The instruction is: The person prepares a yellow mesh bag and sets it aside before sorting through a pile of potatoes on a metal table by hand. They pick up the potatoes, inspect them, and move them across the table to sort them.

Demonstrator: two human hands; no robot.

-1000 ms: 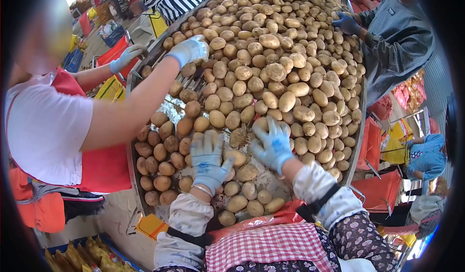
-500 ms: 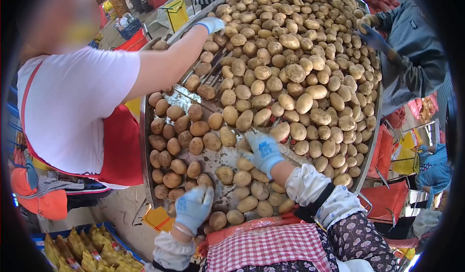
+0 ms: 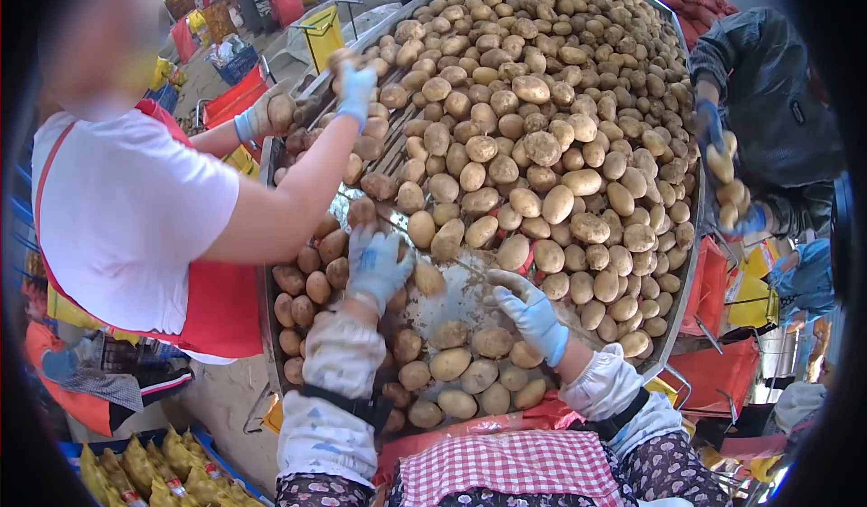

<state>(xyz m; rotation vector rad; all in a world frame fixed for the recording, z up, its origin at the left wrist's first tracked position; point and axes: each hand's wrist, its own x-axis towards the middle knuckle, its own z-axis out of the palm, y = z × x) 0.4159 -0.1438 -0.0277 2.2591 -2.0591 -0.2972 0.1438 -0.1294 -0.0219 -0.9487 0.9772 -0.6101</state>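
Observation:
My left hand (image 3: pixel 377 265), in a pale blue and white glove, lies palm down over the left group of potatoes, its fingers spread. Just beyond its fingertips is a brown potato (image 3: pixel 361 212), and a yellowish potato (image 3: pixel 429 279) sits to its right. My right hand (image 3: pixel 530 317), gloved alike, hovers by the edge of the big potato heap (image 3: pixel 578 182), thumb and fingers apart with nothing between them. Between my hands shows the bare wet metal of the sorting table (image 3: pixel 456 301). Several potatoes (image 3: pixel 450 364) lie nearer my body.
At the left, a co-worker in a red apron (image 3: pixel 226 304) reaches over the table, a potato (image 3: pixel 343 60) in one gloved hand. Another person (image 3: pixel 768 101) at the right holds several potatoes. A blue crate (image 3: pixel 212 448) of filled yellow bags stands at lower left. Red bins (image 3: pixel 722 376) line the right side.
My left hand has moved forward from the near edge to the middle left. My right hand has drawn back right, away from the heap. The left co-worker's arm has pulled back, lifting a potato.

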